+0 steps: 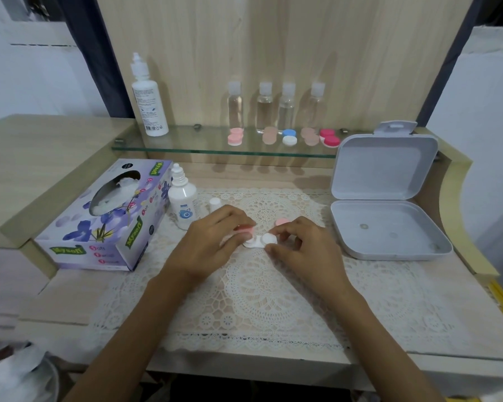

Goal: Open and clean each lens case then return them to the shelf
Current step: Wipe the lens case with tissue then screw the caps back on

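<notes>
A white lens case [257, 241] lies on a lace mat [259, 291] at the middle of a pale wooden surface [462, 309], held between a person's two hands. The right hand [301, 246] pinches the case's right-hand well between thumb and curled fingers. The left hand [215, 236] covers the case's left end, its fingers curled round a pink cap [244, 227] right at that end; whether the cap sits on the well or just above it cannot be told. A second, paler pink cap [282, 221] rests on the mat just behind the right hand's fingers.

Beside the left hand stands a small white solution bottle [183, 198] with a blue emblem, a loose white bottle cap [215, 203] next to it. Left of these sits a purple floral tissue box [108, 221], a tissue showing in its opening. To the right, a grey hinged box [386, 195] stands open, its lid propped upright.

Behind the mat, a glass shelf [186, 147] fixed to the wooden back panel carries five more lens cases in a row: a pink pair [235, 136], a beige pair [270, 135], a blue-and-white pair [289, 136], another beige pair [310, 136] and a magenta pair [329, 137]. Four clear bottles [264, 108] with white tops stand behind them, and a tall white bottle [149, 100] stands at the shelf's left end.
</notes>
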`<state>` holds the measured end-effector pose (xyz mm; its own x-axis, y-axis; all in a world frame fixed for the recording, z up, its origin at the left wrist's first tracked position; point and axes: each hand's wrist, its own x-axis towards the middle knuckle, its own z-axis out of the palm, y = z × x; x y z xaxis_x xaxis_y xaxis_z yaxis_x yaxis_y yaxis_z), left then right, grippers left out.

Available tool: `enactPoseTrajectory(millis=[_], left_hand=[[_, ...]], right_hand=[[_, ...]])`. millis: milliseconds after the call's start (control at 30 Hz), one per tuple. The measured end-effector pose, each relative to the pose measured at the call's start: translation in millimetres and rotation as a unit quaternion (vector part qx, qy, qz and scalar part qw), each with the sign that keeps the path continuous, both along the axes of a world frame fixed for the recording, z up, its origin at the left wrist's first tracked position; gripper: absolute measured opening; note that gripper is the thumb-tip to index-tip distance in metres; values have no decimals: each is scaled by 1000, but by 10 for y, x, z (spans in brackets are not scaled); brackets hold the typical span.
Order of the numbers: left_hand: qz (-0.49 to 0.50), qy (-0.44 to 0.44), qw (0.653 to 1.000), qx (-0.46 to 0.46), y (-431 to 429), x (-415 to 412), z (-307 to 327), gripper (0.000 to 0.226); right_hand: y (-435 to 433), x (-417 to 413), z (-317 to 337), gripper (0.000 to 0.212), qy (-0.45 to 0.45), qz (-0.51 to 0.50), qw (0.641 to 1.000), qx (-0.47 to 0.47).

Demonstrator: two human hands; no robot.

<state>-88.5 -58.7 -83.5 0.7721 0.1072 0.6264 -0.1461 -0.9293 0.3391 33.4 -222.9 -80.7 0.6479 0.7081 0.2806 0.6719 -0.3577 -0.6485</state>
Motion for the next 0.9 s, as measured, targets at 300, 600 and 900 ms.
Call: enactPoseTrajectory(millis=[300, 600, 900], left_hand=[[-35, 17, 999, 18, 1, 14, -37, 20], [6, 19, 1000, -18, 16, 27, -55, 28], [17, 57, 998, -8, 48, 45, -81, 29]], right_hand=[[-6, 2, 18, 25, -6, 1, 1000, -10], [2, 10, 5, 26, -17, -4, 1000, -19], [-6, 6, 1, 26, -18, -3, 1000, -17]])
